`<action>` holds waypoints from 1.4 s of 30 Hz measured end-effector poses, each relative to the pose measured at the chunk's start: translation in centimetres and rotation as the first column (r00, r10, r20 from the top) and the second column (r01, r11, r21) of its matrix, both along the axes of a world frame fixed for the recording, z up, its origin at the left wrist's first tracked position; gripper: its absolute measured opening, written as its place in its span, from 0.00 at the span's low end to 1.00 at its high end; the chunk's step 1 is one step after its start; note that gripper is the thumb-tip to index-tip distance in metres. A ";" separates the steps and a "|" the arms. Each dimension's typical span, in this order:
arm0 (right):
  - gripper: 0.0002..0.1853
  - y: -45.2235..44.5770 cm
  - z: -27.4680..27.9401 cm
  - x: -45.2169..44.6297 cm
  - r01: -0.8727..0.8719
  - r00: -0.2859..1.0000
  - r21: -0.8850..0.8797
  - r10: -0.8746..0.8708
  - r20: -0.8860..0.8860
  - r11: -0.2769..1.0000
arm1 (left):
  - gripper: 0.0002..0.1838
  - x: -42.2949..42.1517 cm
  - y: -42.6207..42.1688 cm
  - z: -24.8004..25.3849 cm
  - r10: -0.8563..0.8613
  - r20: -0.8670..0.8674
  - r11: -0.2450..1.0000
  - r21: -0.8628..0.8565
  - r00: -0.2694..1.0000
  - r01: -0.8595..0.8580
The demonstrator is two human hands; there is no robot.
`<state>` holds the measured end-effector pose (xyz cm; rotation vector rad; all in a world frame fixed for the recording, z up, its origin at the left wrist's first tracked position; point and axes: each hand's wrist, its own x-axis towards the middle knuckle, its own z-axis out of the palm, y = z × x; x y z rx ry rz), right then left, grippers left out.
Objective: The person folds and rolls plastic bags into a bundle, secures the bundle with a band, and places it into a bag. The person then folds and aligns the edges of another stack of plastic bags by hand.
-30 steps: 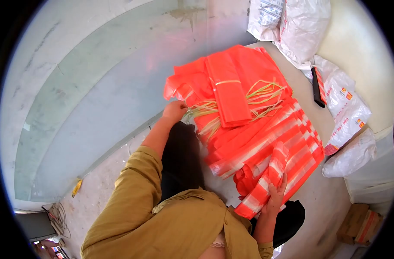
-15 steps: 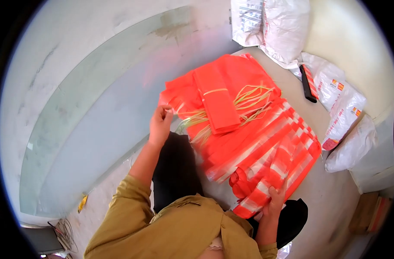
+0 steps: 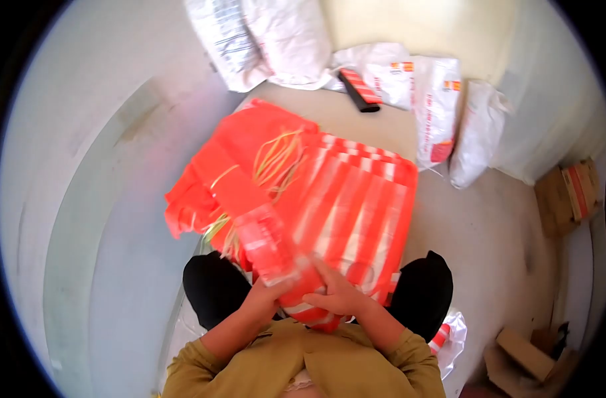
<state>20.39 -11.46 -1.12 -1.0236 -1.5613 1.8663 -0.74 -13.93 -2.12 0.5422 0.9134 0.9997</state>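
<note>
My left hand (image 3: 266,300) and my right hand (image 3: 337,293) have come together close to my body. Both are closed on a folded red-and-white striped plastic bag bundle (image 3: 263,242), which is blurred by motion. Beneath it lies a spread pile of striped plastic bags (image 3: 359,199), with plain red sheets (image 3: 207,142) on its left. A red folded packet (image 3: 240,192) with a pale yellow tie around it rests on the pile. Loose yellow-green tie strips (image 3: 280,156) lie beside that packet, and more stick out below it.
Full white sacks (image 3: 290,43) stand against the back wall. A red-striped roll with a black end (image 3: 359,91) leans near other white bags (image 3: 437,109). Cardboard boxes (image 3: 562,196) are at the right. My black-clad knees (image 3: 213,285) flank the pile.
My left hand has left the pile's left edge and joined my right hand at the striped bundle. The bundle has shifted left and the view has turned to the right.
</note>
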 end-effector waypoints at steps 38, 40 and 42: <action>0.14 8.2 -2.7 24.0 0.413 0.894 0.159 -0.365 -0.261 0.897 | 0.26 15.5 19.3 -7.9 -0.118 -0.906 0.812 0.147 0.406 0.565; 0.14 8.5 -3.3 23.2 0.403 0.869 0.109 -0.343 -0.356 0.909 | 0.25 14.7 18.9 -7.5 -0.101 -0.897 0.806 0.180 0.430 0.564; 0.12 8.7 -3.3 22.3 0.423 0.844 0.087 -0.357 -0.399 0.902 | 0.23 13.9 18.3 -6.9 -0.167 -0.886 0.815 0.122 0.432 0.566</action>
